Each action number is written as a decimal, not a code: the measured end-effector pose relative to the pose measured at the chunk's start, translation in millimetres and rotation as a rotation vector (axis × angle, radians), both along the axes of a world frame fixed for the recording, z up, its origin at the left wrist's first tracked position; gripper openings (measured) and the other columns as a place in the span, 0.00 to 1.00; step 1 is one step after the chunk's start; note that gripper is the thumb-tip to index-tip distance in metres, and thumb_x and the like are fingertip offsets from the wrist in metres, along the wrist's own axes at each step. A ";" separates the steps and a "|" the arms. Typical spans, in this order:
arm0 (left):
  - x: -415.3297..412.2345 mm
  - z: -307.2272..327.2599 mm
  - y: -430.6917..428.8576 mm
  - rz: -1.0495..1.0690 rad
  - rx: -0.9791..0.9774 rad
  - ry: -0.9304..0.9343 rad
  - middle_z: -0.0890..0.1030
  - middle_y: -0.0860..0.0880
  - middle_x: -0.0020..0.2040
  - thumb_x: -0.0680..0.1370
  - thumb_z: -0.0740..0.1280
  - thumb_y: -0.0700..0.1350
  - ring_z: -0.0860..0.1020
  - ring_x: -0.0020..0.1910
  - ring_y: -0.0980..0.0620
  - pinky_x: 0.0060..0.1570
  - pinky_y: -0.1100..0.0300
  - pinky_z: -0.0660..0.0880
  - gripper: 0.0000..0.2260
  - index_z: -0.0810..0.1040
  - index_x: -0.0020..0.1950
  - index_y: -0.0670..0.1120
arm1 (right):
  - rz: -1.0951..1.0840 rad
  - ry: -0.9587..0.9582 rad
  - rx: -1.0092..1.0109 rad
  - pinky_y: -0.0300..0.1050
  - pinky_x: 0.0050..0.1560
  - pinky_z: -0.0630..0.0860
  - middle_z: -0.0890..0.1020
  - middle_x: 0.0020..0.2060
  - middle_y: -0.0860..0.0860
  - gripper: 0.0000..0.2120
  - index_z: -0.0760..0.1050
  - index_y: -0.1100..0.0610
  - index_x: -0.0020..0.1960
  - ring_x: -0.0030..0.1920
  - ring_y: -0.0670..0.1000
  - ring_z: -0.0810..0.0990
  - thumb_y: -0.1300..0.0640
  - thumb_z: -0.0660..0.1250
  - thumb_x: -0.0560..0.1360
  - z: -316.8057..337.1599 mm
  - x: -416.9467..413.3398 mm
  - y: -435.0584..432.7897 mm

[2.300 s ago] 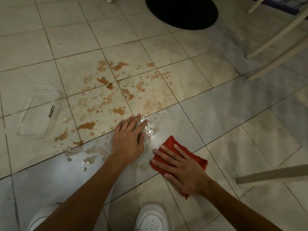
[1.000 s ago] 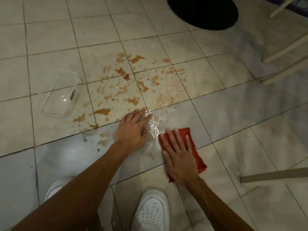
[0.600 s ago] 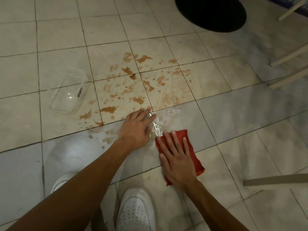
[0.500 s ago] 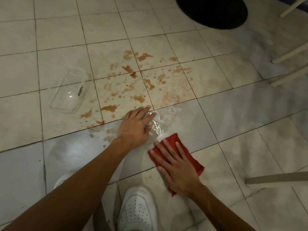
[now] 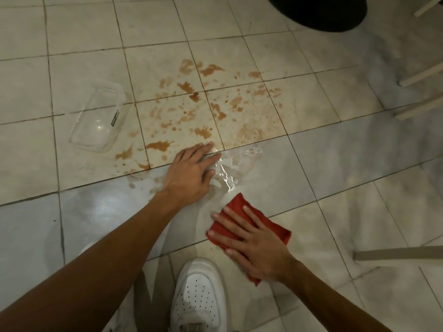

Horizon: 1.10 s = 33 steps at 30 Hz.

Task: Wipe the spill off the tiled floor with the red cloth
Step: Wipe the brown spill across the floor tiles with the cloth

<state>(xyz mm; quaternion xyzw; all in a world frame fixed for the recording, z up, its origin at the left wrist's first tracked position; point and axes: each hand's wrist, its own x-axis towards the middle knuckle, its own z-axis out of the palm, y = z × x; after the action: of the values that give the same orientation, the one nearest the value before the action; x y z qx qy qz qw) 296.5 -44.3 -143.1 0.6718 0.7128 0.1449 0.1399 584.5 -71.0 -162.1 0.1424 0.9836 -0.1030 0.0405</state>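
Head cam view only, so here goes; red cloth is folded into a rough rectangle, a bit rumpled at the corners, lying flat on the tiled floor under the right hand; that hand is spread, palm down, fingers fanned over the cloth and pointing up-left, pressing it to the tile. One corner of the cloth pokes out past the fingertips, another sticks out on the thumb side, and a small bit shows by the wrist.

Left hand is planted flat on the floor, fingers together-ish and straight, not holding anything; its fingertips sit right on a grout line at the near edge of the spill. Spill itself is brown blotches and drips scattered over several tiles beyond that hand, plus a clear wet glossy puddle just beside its thumb side, between the two hands; cloth sits just short of the puddle.

Room-wise: open tile to the right of the cloth hand; pale furniture legs well off on the far right, another pale bar near the right edge; dark round thing far beyond the spill; white shoe just below the cloth hand.

Clear plastic container lies off to the left of the left hand, near the spill's edge; looks empty as far as I can see.
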 end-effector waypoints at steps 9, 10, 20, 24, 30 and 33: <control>2.9 -1.3 -3.0 0.013 0.040 -0.022 0.65 0.54 0.83 0.85 0.63 0.51 0.63 0.81 0.48 0.79 0.46 0.58 0.21 0.72 0.79 0.56 | -0.215 0.035 0.013 0.68 0.85 0.45 0.46 0.90 0.51 0.30 0.48 0.44 0.90 0.89 0.58 0.45 0.44 0.52 0.90 -5.2 -35.4 -10.9; 2.0 -1.7 -3.5 0.010 0.044 -0.023 0.65 0.54 0.83 0.85 0.63 0.51 0.63 0.81 0.48 0.79 0.47 0.58 0.21 0.72 0.79 0.56 | -0.134 0.034 0.004 0.67 0.85 0.43 0.47 0.90 0.51 0.30 0.49 0.44 0.90 0.89 0.58 0.45 0.44 0.51 0.90 -6.2 -30.0 -13.2; -0.1 -1.3 -2.1 0.019 0.086 -0.067 0.69 0.53 0.81 0.84 0.64 0.45 0.66 0.79 0.47 0.77 0.48 0.61 0.20 0.75 0.77 0.54 | -0.396 0.019 0.000 0.69 0.85 0.49 0.45 0.90 0.50 0.29 0.48 0.44 0.90 0.89 0.56 0.44 0.42 0.49 0.90 6.5 -35.4 7.6; -3.7 -2.7 -0.7 0.007 0.110 -0.091 0.71 0.52 0.80 0.83 0.65 0.44 0.68 0.78 0.46 0.77 0.45 0.62 0.20 0.77 0.75 0.53 | -0.121 0.012 0.008 0.65 0.86 0.41 0.47 0.90 0.50 0.28 0.48 0.43 0.90 0.89 0.58 0.45 0.42 0.48 0.91 -3.4 -29.1 -12.6; -6.3 -4.6 3.9 -0.006 0.108 -0.091 0.70 0.50 0.80 0.84 0.66 0.45 0.66 0.79 0.45 0.78 0.42 0.61 0.20 0.76 0.76 0.52 | -0.405 -0.020 0.033 0.67 0.85 0.49 0.45 0.90 0.49 0.29 0.46 0.44 0.90 0.89 0.55 0.44 0.41 0.45 0.91 1.1 -11.8 28.7; -1.8 -4.1 8.7 0.004 0.096 -0.108 0.69 0.49 0.81 0.85 0.65 0.46 0.63 0.81 0.46 0.80 0.42 0.58 0.19 0.75 0.77 0.52 | -0.523 -0.026 0.026 0.67 0.85 0.46 0.43 0.90 0.49 0.29 0.43 0.44 0.90 0.89 0.55 0.41 0.42 0.43 0.91 4.7 -41.5 34.9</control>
<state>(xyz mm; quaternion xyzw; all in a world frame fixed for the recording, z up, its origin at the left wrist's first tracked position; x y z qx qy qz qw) 294.7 -35.5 -147.2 0.6675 0.6979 0.2152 0.1453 543.0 -36.1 -157.3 0.3936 0.9140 -0.0956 0.0231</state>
